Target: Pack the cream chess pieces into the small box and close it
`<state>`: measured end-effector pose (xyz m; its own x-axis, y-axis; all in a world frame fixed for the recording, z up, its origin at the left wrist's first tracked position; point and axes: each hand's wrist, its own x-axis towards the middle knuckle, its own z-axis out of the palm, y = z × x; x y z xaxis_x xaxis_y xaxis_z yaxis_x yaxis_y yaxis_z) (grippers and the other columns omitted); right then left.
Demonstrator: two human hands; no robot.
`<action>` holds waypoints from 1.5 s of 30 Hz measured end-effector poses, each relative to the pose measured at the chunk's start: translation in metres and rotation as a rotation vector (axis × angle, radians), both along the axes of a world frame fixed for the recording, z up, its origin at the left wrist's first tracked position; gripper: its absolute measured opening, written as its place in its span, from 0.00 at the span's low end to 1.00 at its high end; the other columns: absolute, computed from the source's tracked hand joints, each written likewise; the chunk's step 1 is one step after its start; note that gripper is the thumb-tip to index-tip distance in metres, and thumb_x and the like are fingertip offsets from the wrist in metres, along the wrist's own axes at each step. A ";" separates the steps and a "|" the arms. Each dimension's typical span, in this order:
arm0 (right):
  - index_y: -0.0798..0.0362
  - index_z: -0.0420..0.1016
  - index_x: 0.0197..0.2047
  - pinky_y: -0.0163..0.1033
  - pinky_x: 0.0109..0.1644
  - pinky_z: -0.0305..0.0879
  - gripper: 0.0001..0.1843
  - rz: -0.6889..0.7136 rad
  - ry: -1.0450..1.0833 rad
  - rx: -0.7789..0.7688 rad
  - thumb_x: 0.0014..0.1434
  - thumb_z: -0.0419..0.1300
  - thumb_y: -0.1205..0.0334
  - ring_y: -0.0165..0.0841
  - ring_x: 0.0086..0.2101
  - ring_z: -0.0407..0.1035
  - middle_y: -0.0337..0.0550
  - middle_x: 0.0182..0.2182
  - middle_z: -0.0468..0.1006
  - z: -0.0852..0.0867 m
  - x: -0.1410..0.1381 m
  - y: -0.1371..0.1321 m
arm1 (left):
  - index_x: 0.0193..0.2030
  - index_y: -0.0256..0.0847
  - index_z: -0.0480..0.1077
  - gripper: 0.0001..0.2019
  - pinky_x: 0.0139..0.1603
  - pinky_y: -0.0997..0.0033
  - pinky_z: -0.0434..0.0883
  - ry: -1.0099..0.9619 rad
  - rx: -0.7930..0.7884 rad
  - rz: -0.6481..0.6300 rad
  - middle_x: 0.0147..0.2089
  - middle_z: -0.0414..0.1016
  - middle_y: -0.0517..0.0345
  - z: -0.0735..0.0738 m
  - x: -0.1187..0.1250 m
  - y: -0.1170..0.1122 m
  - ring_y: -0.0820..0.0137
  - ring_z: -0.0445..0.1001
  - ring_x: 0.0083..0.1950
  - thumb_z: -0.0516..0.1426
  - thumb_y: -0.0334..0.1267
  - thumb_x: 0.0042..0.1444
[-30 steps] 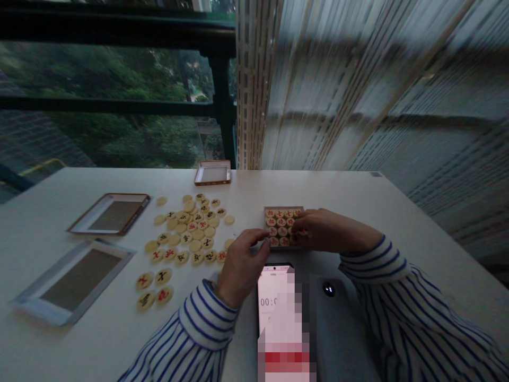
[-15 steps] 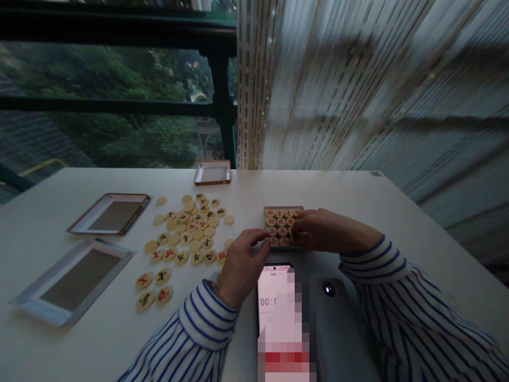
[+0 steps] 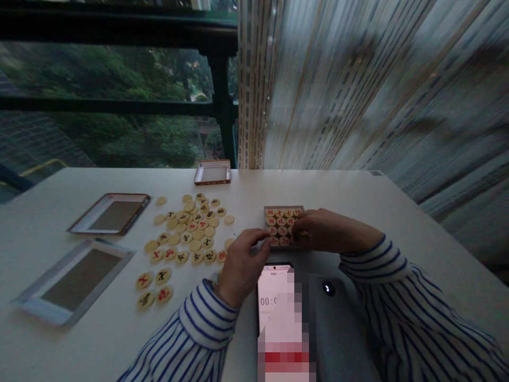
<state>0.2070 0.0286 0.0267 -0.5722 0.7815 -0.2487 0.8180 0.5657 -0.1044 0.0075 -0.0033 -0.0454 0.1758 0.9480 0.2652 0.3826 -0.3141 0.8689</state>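
A small open box [image 3: 283, 208] stands in front of me, with rows of round xiangqi pieces [image 3: 281, 222] in it, marked in red. My left hand [image 3: 244, 262] is at the box's left edge, thumb and index finger bent against its near left corner. Over the right side of the box, my right hand [image 3: 328, 231] has its fingers curled down on a xiangqi piece [image 3: 304, 234], which they partly cover. That hand hides the right column. Many loose xiangqi pieces [image 3: 186, 237], some face down, lie to the left, and my left hand covers a few.
Two box lids or trays [image 3: 107, 196] [image 3: 34, 302] lie at the left, and a smaller open tray [image 3: 212, 182] stands at the back. Near me are a phone [image 3: 267, 318] showing a timer and a grey device [image 3: 338, 323]. Beyond the white table [image 3: 330, 185] are a railing and a curtain.
Both hands stay at the box in nearly the same pose. The right fingers shift very slightly over the piece beneath them.
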 end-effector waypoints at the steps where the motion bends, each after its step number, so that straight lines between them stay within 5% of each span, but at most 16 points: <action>1: 0.52 0.76 0.34 0.36 0.35 0.61 0.09 0.005 -0.002 0.000 0.53 0.54 0.65 0.32 0.31 0.69 0.44 0.34 0.76 0.000 0.000 0.000 | 0.40 0.39 0.72 0.09 0.48 0.64 0.70 0.002 0.004 0.002 0.42 0.75 0.52 0.000 0.000 0.000 0.68 0.73 0.44 0.54 0.36 0.54; 45: 0.53 0.75 0.33 0.36 0.32 0.59 0.08 -0.009 0.024 0.017 0.51 0.55 0.64 0.32 0.29 0.69 0.45 0.32 0.76 -0.002 0.001 -0.001 | 0.41 0.38 0.72 0.09 0.49 0.65 0.70 -0.003 0.006 -0.020 0.42 0.75 0.52 -0.002 -0.001 0.001 0.68 0.72 0.45 0.54 0.35 0.54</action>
<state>0.2083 0.0280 0.0249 -0.5708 0.7906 -0.2217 0.8204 0.5602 -0.1146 0.0069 -0.0024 -0.0471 0.1938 0.9428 0.2713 0.3739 -0.3267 0.8680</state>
